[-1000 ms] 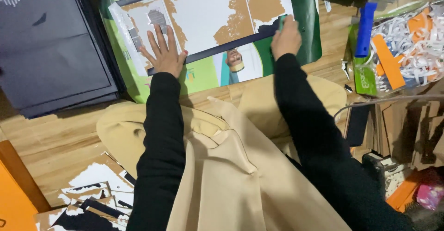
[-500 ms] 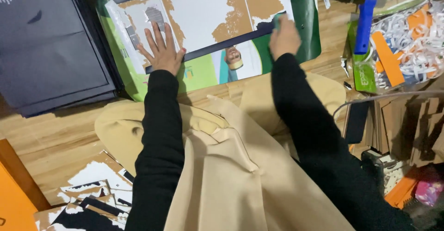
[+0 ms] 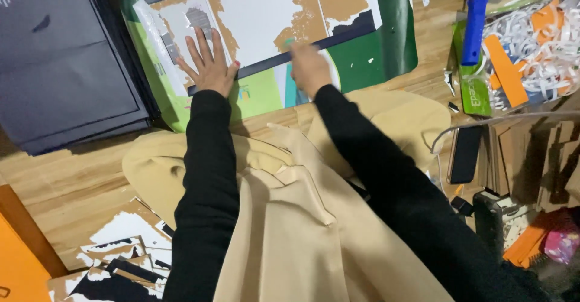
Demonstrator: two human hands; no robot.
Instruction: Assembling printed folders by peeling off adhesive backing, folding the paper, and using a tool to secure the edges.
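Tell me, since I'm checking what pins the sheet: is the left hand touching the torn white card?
Touching. The head view shows the left hand lying flat, fingers spread, palm down on the torn white card, no gap visible.

Head camera looks steeply down, close over the wooden floor [image 3: 72,181].

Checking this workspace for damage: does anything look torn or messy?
Yes. The sheet under the left hand has its white layer torn off in brown patches, and paper shreds lie heaped at right.
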